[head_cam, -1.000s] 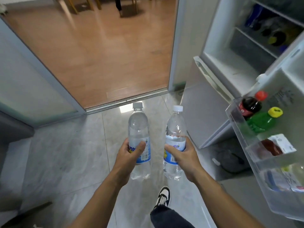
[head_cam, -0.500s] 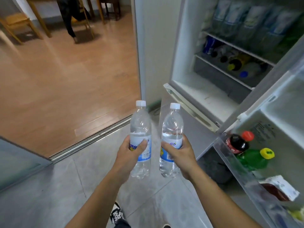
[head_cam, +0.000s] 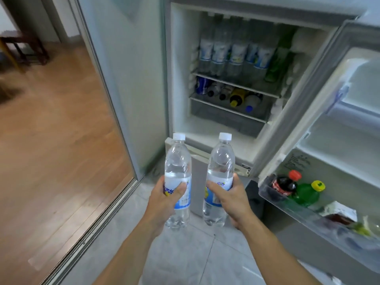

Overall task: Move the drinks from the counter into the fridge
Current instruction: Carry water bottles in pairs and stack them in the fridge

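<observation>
My left hand grips a clear water bottle with a white cap and blue label, held upright. My right hand grips a second, matching water bottle, also upright. Both bottles hang in front of the open fridge, below its lowest bare shelf. Inside, the top shelf carries a row of several water bottles and a green bottle. The shelf under it holds several bottles lying down.
The fridge door stands open to the right; its lower rack holds a cola bottle, a green bottle and packets. A glass sliding door and its floor track stand left of the fridge, with wooden floor beyond.
The view has swung up and right toward the fridge, so its interior now fills the frame. Both hands still hold their bottles, now closer to the fridge opening.
</observation>
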Motion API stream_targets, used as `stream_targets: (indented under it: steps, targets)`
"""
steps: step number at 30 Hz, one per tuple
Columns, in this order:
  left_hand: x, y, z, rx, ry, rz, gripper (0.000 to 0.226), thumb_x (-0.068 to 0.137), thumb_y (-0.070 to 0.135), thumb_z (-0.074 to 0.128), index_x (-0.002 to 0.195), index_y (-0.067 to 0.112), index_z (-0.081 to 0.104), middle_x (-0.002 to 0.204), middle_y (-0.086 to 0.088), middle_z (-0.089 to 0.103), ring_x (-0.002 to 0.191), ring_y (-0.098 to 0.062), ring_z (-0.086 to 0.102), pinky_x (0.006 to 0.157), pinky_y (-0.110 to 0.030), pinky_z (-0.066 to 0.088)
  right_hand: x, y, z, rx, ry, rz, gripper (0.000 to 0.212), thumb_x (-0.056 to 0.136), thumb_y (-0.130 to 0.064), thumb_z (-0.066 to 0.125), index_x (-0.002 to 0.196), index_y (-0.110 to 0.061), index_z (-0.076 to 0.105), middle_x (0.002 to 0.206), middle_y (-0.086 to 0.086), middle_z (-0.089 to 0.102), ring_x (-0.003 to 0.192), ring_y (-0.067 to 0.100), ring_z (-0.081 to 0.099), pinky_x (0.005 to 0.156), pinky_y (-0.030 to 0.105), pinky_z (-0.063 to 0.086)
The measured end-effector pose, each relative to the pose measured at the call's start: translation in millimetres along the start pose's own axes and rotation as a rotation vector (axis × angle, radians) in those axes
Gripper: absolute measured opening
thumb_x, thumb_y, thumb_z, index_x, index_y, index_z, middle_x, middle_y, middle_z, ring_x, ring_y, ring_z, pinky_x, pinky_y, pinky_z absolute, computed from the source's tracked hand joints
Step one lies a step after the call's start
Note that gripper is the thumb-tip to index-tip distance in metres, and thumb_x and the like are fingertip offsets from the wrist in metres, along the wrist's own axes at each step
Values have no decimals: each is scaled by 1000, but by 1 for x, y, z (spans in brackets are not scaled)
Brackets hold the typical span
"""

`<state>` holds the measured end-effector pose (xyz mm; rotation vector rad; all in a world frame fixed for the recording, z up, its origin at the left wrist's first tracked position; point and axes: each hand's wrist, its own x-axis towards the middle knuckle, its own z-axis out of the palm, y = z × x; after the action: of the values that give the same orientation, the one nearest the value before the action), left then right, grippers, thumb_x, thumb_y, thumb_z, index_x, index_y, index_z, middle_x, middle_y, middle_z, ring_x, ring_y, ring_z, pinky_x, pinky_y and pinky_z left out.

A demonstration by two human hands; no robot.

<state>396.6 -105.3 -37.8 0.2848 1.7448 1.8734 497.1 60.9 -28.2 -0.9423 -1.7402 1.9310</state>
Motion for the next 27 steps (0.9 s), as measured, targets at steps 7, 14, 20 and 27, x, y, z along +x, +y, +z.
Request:
stream_targets:
  steps: [7, 14, 20, 27]
  targets:
    - [64, 8, 4, 21, -140, -10, 40, 80, 33, 76, 118, 31, 63, 109, 4, 74, 101, -16, 71, 85, -34, 56, 38, -7, 3, 41, 132, -37, 53, 60, -38, 88, 105, -30, 62, 91, -4, 76, 83, 16, 75, 67, 26, 59]
    - [134, 32, 19, 38, -201, 15, 37, 79, 32, 76, 114, 34, 64, 107, 6, 75, 98, -12, 71, 76, -21, 55, 103, -26, 8, 86, 230, -60, 47, 57, -40, 85, 98, -38, 62, 89, -7, 74, 80, 12, 74, 63, 22, 57]
    - [196, 60, 33, 64, -220, 42, 43, 70, 44, 77, 110, 37, 63, 103, 9, 74, 95, -10, 72, 76, -23, 55, 153, -53, 3, 79, 280, -96, 54, 55, -45, 86, 103, -37, 61, 90, -10, 74, 81, 8, 73, 64, 22, 57]
    - [278, 92, 55, 70, -289, 96, 39, 77, 41, 77, 113, 36, 62, 106, 7, 74, 97, -12, 72, 75, -27, 57, 211, -84, -7, 77, 407, -147, 43, 69, -32, 85, 105, -35, 60, 90, -13, 73, 81, 6, 73, 60, 17, 56]
